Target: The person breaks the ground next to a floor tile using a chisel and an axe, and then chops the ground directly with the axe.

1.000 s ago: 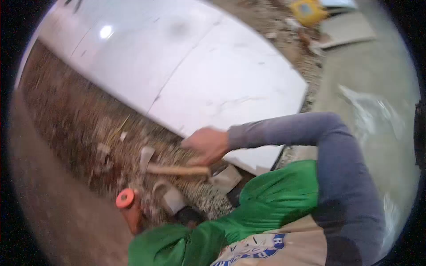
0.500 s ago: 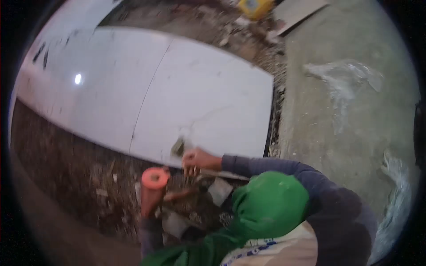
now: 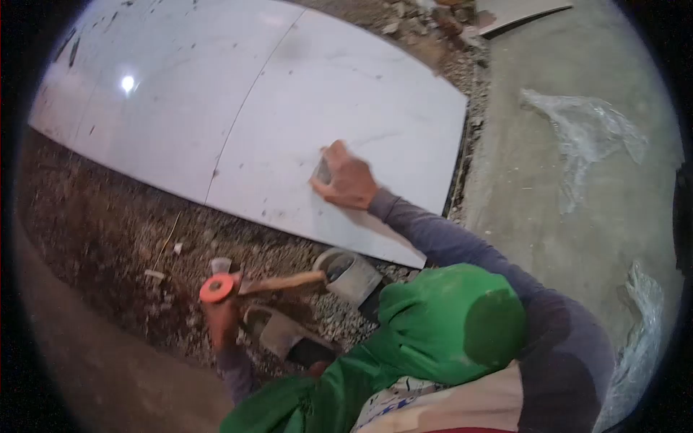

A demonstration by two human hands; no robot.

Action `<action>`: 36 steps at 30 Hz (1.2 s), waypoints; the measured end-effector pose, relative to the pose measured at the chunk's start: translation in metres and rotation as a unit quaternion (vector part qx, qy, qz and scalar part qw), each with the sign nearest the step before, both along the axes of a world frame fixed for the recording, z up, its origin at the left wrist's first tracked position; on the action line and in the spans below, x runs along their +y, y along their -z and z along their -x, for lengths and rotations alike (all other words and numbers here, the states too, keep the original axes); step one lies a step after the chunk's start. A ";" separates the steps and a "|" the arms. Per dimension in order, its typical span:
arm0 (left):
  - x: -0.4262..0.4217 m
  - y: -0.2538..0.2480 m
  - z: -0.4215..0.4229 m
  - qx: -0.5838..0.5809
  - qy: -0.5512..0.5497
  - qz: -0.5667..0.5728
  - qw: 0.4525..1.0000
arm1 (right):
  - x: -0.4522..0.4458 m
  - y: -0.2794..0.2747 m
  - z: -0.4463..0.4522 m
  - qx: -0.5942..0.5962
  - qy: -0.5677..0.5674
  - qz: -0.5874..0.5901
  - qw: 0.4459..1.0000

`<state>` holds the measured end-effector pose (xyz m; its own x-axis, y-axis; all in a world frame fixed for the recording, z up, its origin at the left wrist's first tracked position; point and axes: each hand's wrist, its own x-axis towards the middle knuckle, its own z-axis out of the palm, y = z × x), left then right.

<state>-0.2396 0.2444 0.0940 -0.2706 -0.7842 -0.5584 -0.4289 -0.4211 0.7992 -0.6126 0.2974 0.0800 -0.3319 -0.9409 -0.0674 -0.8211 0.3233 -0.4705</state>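
My right hand (image 3: 349, 179) grips a grey block (image 3: 324, 172) on the white tile (image 3: 361, 86), in from its near edge; my left hand (image 3: 223, 323) (off the tile) clasps an orange roll (image 3: 216, 287) beside a wooden handle (image 3: 285, 283).

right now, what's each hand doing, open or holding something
Left hand: closed, holding an orange-red round object.
Right hand: closed on a small greyish piece, over the white tile.

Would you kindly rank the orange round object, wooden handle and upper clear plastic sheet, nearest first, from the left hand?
1. Orange round object: in the left hand.
2. Wooden handle: close by, rightward.
3. Upper clear plastic sheet: far right, on concrete.
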 end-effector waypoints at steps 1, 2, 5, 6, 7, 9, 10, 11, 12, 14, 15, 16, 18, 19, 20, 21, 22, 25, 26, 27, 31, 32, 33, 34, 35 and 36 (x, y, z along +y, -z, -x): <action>0.000 -0.010 0.001 -0.019 -0.006 -0.024 1.000 | -0.001 0.006 0.001 -0.032 -0.009 -0.013 0.999; 0.001 -0.019 -0.009 -0.053 -0.016 -0.052 0.997 | -0.002 0.021 0.011 -0.054 -0.046 -0.035 0.997; 0.004 0.024 -0.052 0.000 0.015 0.040 0.999 | 0.001 0.066 0.091 0.064 -0.169 0.100 0.978; -0.002 0.002 -0.057 0.010 -0.004 -0.029 1.000 | 0.000 0.073 0.127 0.156 -0.144 0.161 0.964; -0.003 -0.009 -0.054 -0.019 -0.058 -0.059 0.996 | -0.017 0.059 0.173 0.353 -0.114 0.079 0.925; -0.005 -0.019 -0.051 -0.111 -0.192 -0.075 0.972 | -0.050 -0.010 0.178 0.519 -0.011 0.111 0.847; -0.007 -0.013 -0.066 -0.108 -0.194 -0.082 0.972 | -0.066 -0.065 0.138 0.479 0.060 0.239 0.843; -0.007 -0.004 -0.080 -0.100 -0.190 -0.087 0.973 | -0.066 -0.079 0.108 0.358 0.088 0.150 0.917; -0.006 0.004 -0.091 -0.119 -0.186 -0.070 0.973 | -0.061 -0.069 0.093 0.261 0.008 0.148 0.954; 0.000 0.014 -0.109 -0.142 -0.193 -0.048 0.970 | -0.037 -0.030 0.024 0.003 -0.126 0.040 0.991; 0.006 0.016 -0.120 -0.147 -0.205 -0.042 0.967 | -0.017 -0.027 -0.034 -0.093 -0.187 0.013 0.978; 0.010 0.025 -0.126 -0.168 -0.190 -0.036 0.967 | 0.003 -0.031 -0.079 -0.136 -0.254 -0.027 0.957; 0.024 0.043 -0.135 -0.223 -0.134 -0.020 0.965 | 0.028 -0.028 -0.139 -0.090 -0.374 -0.109 0.917; 0.034 0.054 -0.140 -0.258 -0.094 -0.009 0.962 | 0.040 -0.012 -0.153 -0.080 -0.405 -0.081 0.907; 0.046 0.062 -0.138 -0.271 -0.069 0.003 0.960 | 0.045 0.002 -0.162 -0.060 -0.409 -0.082 0.907; 0.056 0.073 -0.134 -0.240 -0.092 0.020 0.966 | 0.046 0.015 -0.167 -0.038 -0.411 -0.085 0.907; 0.066 0.083 -0.129 -0.208 -0.113 0.036 0.971 | 0.046 0.026 -0.164 -0.056 -0.405 -0.115 0.906; 0.091 0.083 -0.137 -0.159 -0.182 0.006 0.970 | 0.043 0.040 -0.156 -0.113 -0.372 -0.185 0.903; 0.098 0.077 -0.138 -0.150 -0.206 -0.019 0.967 | 0.037 0.035 -0.154 -0.115 -0.372 -0.182 0.903; 0.104 0.068 -0.138 -0.141 -0.230 -0.045 0.962 | 0.030 0.031 -0.152 -0.115 -0.372 -0.179 0.903; 0.094 0.016 -0.133 -0.342 -0.190 0.020 0.920 | 0.017 0.039 -0.146 -0.117 -0.351 -0.256 0.893; 0.110 0.029 -0.138 -0.402 -0.192 0.075 0.892 | 0.018 0.042 -0.145 -0.127 -0.358 -0.222 0.898; 0.125 0.041 -0.142 -0.458 -0.191 0.129 0.858 | 0.019 0.045 -0.145 -0.122 -0.357 -0.225 0.898; 0.135 0.056 -0.146 -0.457 -0.212 0.068 0.861 | 0.020 0.049 -0.145 -0.114 -0.354 -0.228 0.900; 0.136 0.065 -0.145 -0.454 -0.232 0.005 0.860 | 0.021 0.052 -0.144 -0.106 -0.351 -0.232 0.901; 0.136 0.074 -0.146 -0.440 -0.257 -0.024 0.860 | 0.022 0.052 -0.144 -0.097 -0.353 -0.238 0.900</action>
<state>-0.0939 0.3806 0.0204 0.6493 -0.6443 -0.4040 -0.6059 -0.7593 0.2373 -0.4684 0.3193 0.0281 0.3980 -0.7620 -0.5109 -0.8185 -0.0433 -0.5729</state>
